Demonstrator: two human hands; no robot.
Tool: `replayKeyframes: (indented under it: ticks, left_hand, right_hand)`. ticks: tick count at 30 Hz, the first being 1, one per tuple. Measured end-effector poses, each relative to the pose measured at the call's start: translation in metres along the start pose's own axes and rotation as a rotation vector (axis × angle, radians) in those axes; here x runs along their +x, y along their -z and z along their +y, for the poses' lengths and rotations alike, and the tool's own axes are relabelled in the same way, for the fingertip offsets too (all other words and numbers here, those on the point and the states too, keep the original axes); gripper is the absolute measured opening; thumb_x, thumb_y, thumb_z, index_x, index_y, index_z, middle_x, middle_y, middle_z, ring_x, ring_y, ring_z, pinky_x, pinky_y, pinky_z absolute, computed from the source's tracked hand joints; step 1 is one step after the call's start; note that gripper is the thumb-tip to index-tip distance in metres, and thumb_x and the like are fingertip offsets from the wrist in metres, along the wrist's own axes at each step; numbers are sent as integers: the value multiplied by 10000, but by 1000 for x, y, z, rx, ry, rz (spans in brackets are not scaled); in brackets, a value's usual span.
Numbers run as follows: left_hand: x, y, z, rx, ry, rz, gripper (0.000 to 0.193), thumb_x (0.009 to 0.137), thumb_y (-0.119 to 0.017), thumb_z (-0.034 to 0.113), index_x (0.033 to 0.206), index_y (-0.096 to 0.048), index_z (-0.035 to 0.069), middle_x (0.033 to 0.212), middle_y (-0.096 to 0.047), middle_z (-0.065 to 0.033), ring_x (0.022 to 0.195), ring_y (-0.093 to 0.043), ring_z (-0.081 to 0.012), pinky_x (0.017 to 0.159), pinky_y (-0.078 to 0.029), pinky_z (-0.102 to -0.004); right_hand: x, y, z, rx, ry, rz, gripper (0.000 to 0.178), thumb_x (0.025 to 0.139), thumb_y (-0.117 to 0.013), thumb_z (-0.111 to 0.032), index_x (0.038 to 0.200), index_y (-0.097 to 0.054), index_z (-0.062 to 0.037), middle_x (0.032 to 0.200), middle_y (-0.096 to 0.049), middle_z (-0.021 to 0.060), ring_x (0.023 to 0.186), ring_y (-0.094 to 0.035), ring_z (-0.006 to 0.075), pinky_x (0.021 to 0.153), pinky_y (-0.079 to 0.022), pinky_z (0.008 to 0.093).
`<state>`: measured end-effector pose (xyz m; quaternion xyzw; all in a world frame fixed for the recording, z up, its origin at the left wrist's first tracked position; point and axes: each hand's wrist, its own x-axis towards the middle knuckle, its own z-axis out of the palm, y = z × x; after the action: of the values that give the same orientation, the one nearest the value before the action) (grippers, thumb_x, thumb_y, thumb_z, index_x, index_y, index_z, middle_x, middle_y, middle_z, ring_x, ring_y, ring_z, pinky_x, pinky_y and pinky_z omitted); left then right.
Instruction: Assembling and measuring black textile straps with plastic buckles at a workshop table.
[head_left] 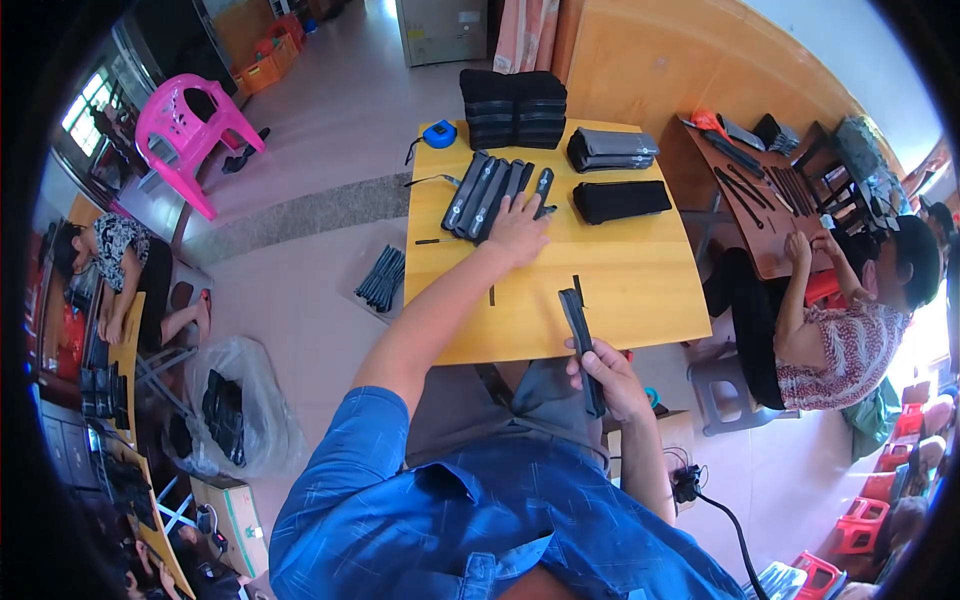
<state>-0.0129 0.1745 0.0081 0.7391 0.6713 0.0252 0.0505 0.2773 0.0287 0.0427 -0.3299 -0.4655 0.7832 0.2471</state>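
My right hand (612, 378) grips a folded dark grey strap (577, 325), holding it upright near the table's front edge. My left hand (518, 235) reaches over the yellow table (640, 295) with its fingers stretched out. Its fingertips rest by a short dark strip (544, 184) with a round white mark. Just left of those fingers lies a row of flat dark grey folded straps (470, 205), some with the same mark. Two small black strips, one (492, 296) below my left hand and another (577, 284) beside the held strap, lie on the wood.
Along the table's far side are a blue tape measure (440, 134), a tied black stack (513, 108), grey folded pieces (612, 150) and a black bundle (622, 201). One person works at a brown table (745, 215) on the right; others sit at left. A pink chair (190, 135) stands behind.
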Motion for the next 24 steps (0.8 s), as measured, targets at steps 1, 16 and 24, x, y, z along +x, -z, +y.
replayKeyframes:
  ticks: [1, 16, 24]
  left_hand:
    - [1, -1, -7, 30, -1, 29, 524, 1034, -564, 386, 1519, -542, 190, 1683, -308, -165, 1566, -232, -410, 1273, -151, -595]
    - [-70, 24, -56, -371, -21, 605, 374, 977, -630, 192, 1335, -659, 89, 1433, -588, -195, 1350, -534, -375, 1129, -435, -478]
    - [-147, -12, -98, -202, 173, 558, 196, 916, -654, 114, 1089, -722, 53, 1113, -709, -143, 1047, -667, -356, 894, -551, -465]
  right_hand:
    - [3, 2, 0, 11, -4, 3, 357, 1094, -566, -248, 1363, -588, -14, 979, -663, 20, 865, -613, 105, 821, -509, 249]
    - [27, 6, 10, 14, 42, -24, 344, 1096, -564, -229, 1359, -587, -10, 1005, -681, 38, 891, -635, 112, 843, -509, 257]
    - [29, 8, 11, -123, 79, 7, 339, 1122, -504, -248, 1355, -599, -21, 952, -644, 5, 834, -578, 82, 801, -490, 234]
